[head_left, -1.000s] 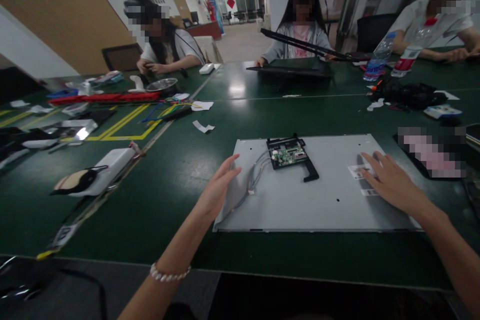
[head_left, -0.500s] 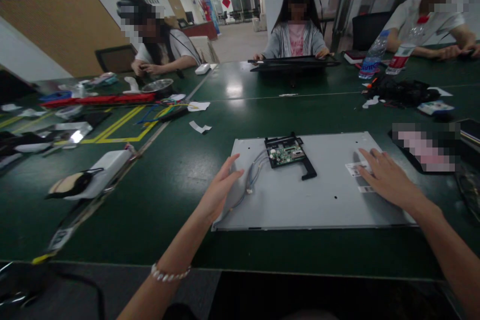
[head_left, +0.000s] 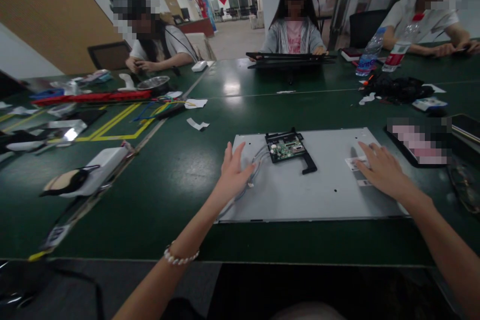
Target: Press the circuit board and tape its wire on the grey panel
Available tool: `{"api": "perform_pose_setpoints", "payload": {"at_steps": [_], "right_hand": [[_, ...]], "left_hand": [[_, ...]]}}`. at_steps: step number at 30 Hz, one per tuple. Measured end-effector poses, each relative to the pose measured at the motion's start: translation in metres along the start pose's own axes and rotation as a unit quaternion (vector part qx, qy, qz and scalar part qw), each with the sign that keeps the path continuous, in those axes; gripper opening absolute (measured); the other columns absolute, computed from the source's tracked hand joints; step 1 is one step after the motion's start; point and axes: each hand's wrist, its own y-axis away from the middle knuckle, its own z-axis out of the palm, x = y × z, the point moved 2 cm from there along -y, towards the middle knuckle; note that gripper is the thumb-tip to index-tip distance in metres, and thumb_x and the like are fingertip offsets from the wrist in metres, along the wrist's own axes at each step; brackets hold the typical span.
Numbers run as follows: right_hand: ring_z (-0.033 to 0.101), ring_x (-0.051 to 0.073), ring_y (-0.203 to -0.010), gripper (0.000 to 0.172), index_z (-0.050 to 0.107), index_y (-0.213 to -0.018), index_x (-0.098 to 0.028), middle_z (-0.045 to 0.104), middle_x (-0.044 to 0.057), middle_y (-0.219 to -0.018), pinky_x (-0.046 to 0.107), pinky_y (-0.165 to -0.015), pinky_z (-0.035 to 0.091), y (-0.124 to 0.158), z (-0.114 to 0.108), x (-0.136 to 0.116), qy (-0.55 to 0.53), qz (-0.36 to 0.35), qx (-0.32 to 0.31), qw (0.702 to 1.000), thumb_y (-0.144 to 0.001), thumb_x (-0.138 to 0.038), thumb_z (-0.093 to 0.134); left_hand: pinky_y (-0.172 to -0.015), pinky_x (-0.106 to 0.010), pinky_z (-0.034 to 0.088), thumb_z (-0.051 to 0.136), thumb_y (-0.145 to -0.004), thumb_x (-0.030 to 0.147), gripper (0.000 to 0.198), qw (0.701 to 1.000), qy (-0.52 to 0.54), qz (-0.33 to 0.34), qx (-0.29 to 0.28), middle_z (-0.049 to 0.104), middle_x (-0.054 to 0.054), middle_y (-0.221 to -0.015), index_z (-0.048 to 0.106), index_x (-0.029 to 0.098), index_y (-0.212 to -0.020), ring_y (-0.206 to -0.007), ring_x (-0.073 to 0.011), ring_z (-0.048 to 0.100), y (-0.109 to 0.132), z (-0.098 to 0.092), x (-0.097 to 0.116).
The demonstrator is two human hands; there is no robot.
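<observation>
A flat grey metal panel (head_left: 300, 195) lies on the green table before me. On its upper middle sits a green circuit board (head_left: 287, 149) in a black bracket (head_left: 308, 162), and grey cables (head_left: 258, 160) run from it toward the panel's left side. My left hand (head_left: 235, 172) is over the left edge, fingers apart, thumb by the cables; whether it touches them I cannot tell. My right hand (head_left: 384, 170) is at the right part, fingers spread beside white labels (head_left: 356, 164). Neither hand holds anything.
Right of the panel lies a phone (head_left: 418, 145); two bottles (head_left: 369, 52) stand farther back near black gear (head_left: 397, 91). A white device (head_left: 107, 160) and a strap (head_left: 60, 232) lie left. Across the table, one person holds a black panel (head_left: 288, 60); two others sit nearby.
My left hand has moved right and slightly up, farther over the panel and closer to the cables. My right hand stays nearly in place. The view has shifted slightly.
</observation>
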Motion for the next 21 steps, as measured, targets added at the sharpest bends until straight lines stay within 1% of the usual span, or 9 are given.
{"api": "perform_pose_setpoints", "payload": {"at_steps": [3,6,8,10,12,13,17,19,21], "right_hand": [[0.022,0.043,-0.143,0.069,0.032,-0.151,-0.019,0.033,0.016,-0.155,0.064,-0.109,0.029,-0.005,-0.007,-0.015,-0.034,-0.019,-0.009,0.999,-0.092,-0.056,0.036],[0.024,0.036,-0.145,0.067,0.032,-0.151,-0.018,0.031,0.015,-0.157,0.056,-0.113,0.029,-0.018,-0.02,-0.039,-0.102,-0.071,-0.061,0.99,-0.094,-0.054,0.037],[0.029,0.031,-0.144,0.067,0.031,-0.151,-0.02,0.033,0.012,-0.156,0.051,-0.115,0.028,-0.03,-0.028,-0.057,-0.14,-0.112,-0.095,0.979,-0.094,-0.054,0.039],[0.035,0.029,-0.141,0.067,0.032,-0.151,-0.02,0.037,0.012,-0.154,0.048,-0.116,0.029,-0.043,-0.032,-0.074,-0.182,-0.148,-0.115,0.965,-0.094,-0.054,0.041],[0.039,0.028,-0.139,0.063,0.034,-0.15,-0.021,0.039,0.01,-0.153,0.047,-0.114,0.032,-0.055,-0.029,-0.087,-0.226,-0.154,-0.122,0.954,-0.095,-0.052,0.041],[0.041,0.028,-0.137,0.061,0.037,-0.148,-0.021,0.042,0.01,-0.152,0.048,-0.114,0.033,-0.06,-0.025,-0.093,-0.244,-0.151,-0.114,0.951,-0.095,-0.051,0.041],[0.048,0.029,-0.131,0.051,0.047,-0.142,-0.023,0.052,0.01,-0.144,0.051,-0.112,0.035,-0.072,-0.002,-0.108,-0.306,-0.139,-0.039,0.941,-0.096,-0.044,0.043],[0.049,0.03,-0.13,0.049,0.048,-0.141,-0.023,0.053,0.011,-0.142,0.053,-0.111,0.035,-0.071,0.007,-0.112,-0.312,-0.149,-0.013,0.938,-0.096,-0.041,0.044],[0.048,0.03,-0.132,0.05,0.046,-0.142,-0.023,0.052,0.011,-0.143,0.053,-0.112,0.034,-0.069,0.012,-0.112,-0.308,-0.168,0.002,0.936,-0.095,-0.04,0.045]], "left_hand": [[-0.12,-0.043,0.004,0.075,-0.071,0.029,0.079,0.996,-0.026,0.057,-0.058,0.006,-0.008,-0.163,0.044,0.023,-0.143,-0.149,-0.0311,-0.002,-0.01,0.014,0.022],[-0.12,-0.044,0.006,0.079,-0.064,0.028,0.09,0.988,-0.036,0.078,-0.131,0.011,-0.012,-0.162,0.041,0.019,-0.145,-0.149,-0.0336,0.001,-0.028,0.03,0.039],[-0.119,-0.046,0.006,0.083,-0.057,0.027,0.099,0.979,-0.04,0.093,-0.175,0.016,-0.014,-0.161,0.04,0.017,-0.146,-0.149,-0.0355,-0.001,-0.044,0.039,0.042],[-0.119,-0.048,0.006,0.084,-0.052,0.027,0.106,0.97,-0.061,0.114,-0.207,0.019,-0.016,-0.16,0.038,0.016,-0.147,-0.148,-0.0365,-0.003,-0.06,0.045,0.036],[-0.119,-0.05,0.007,0.084,-0.052,0.028,0.112,0.961,-0.1,0.134,-0.219,0.017,-0.018,-0.16,0.031,0.015,-0.15,-0.148,-0.0377,-0.002,-0.072,0.046,0.024],[-0.119,-0.051,0.008,0.084,-0.052,0.03,0.115,0.957,-0.119,0.145,-0.222,0.016,-0.018,-0.16,0.027,0.015,-0.152,-0.148,-0.0383,0.0,-0.077,0.045,0.017],[-0.117,-0.053,0.016,0.08,-0.06,0.038,0.117,0.939,-0.159,0.193,-0.237,0.021,-0.019,-0.158,0.014,0.016,-0.155,-0.145,-0.0386,0.019,-0.082,0.042,-0.004],[-0.117,-0.054,0.018,0.078,-0.063,0.041,0.115,0.934,-0.17,0.212,-0.233,0.024,-0.02,-0.156,0.014,0.017,-0.155,-0.143,-0.0385,0.025,-0.08,0.041,-0.007],[-0.116,-0.056,0.019,0.078,-0.065,0.044,0.113,0.928,-0.189,0.229,-0.227,0.027,-0.019,-0.155,0.016,0.018,-0.155,-0.142,-0.0397,0.026,-0.077,0.043,-0.007]]}}
